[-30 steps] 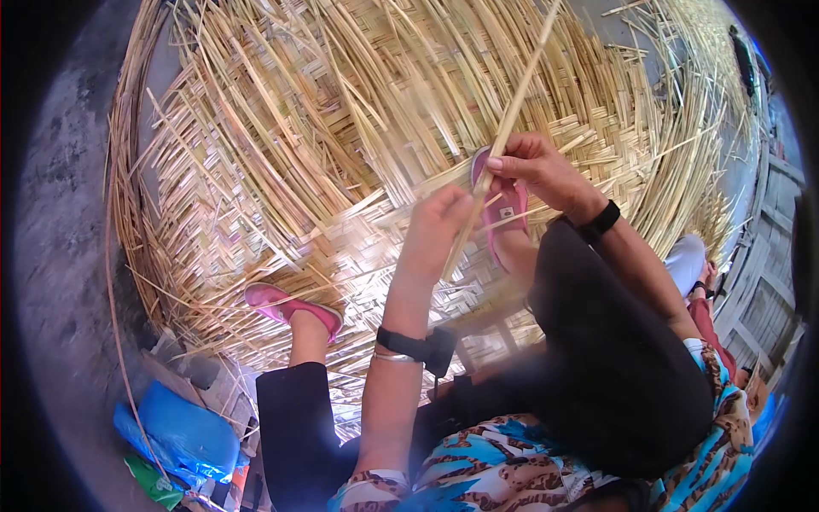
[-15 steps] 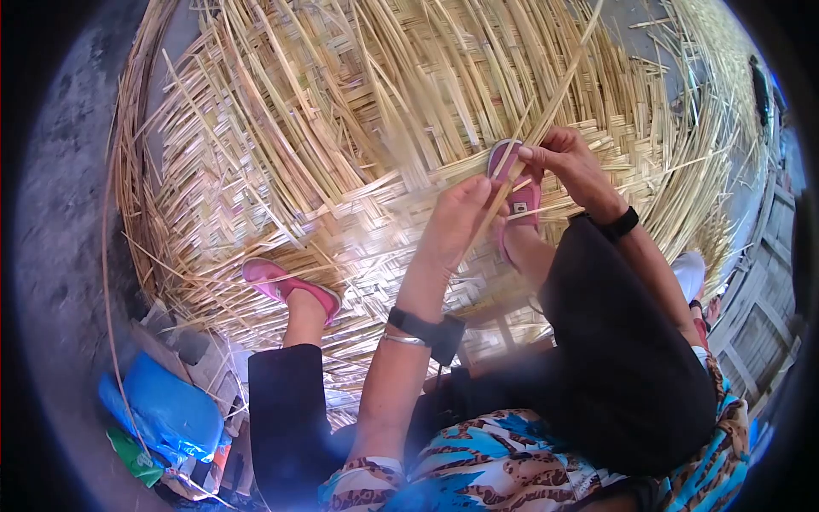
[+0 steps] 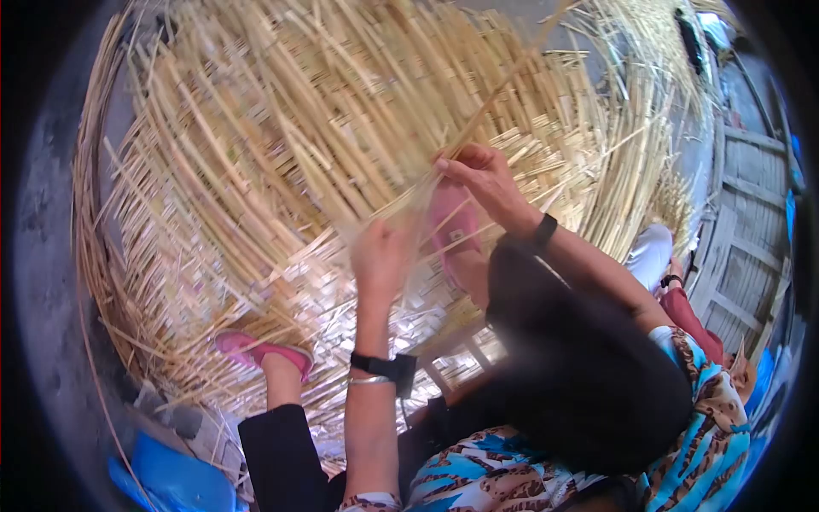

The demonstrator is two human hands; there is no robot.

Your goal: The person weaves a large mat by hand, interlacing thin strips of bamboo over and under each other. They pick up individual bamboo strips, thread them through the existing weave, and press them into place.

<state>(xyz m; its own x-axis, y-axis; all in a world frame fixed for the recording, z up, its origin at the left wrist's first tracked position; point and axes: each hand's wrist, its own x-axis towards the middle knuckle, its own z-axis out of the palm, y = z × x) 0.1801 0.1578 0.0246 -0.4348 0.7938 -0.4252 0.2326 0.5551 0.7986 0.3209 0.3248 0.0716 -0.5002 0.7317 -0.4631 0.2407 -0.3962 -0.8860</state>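
A long, flat reed strip (image 3: 499, 96) slants up and away from my right hand (image 3: 490, 183), which pinches it between thumb and fingers. My left hand (image 3: 380, 256) is lower and to the left, blurred by motion, its fingers curled in a fist shape around what looks like the strip's near part. Beneath both hands lies a large woven reed mat (image 3: 256, 282), with a herringbone weave near me and long loose strips at the far side. My pink shoes (image 3: 452, 218) press on the mat, one just under the right hand.
Bundled long reeds (image 3: 98, 171) curve along the mat's left edge. A blue plastic bag (image 3: 175, 478) lies at lower left. Another person's arm and light-coloured clothing (image 3: 650, 254) show at right, beside a slatted wooden frame (image 3: 738, 247). More reeds (image 3: 640, 51) lie at upper right.
My hands have moved apart, the left one down and toward me along the strip. The whole view has shifted, showing more of the person and wooden frame at right.
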